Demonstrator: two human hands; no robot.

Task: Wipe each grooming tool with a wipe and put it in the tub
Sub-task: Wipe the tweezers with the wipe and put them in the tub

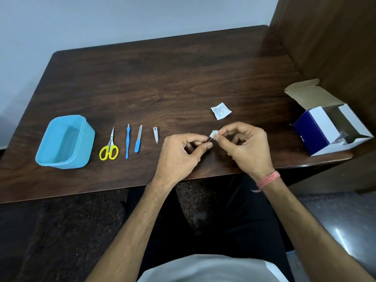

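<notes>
thin tool (219, 127) mostly hidden by hands (213, 139)

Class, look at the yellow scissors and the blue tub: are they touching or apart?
Apart. The head view shows a strip of bare dark table between the scissors and the side wall of the tub.

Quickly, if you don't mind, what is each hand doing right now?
Left hand: pinches the near end of a thin dark tool.
Right hand: pinches a small white wipe around that tool.
</notes>
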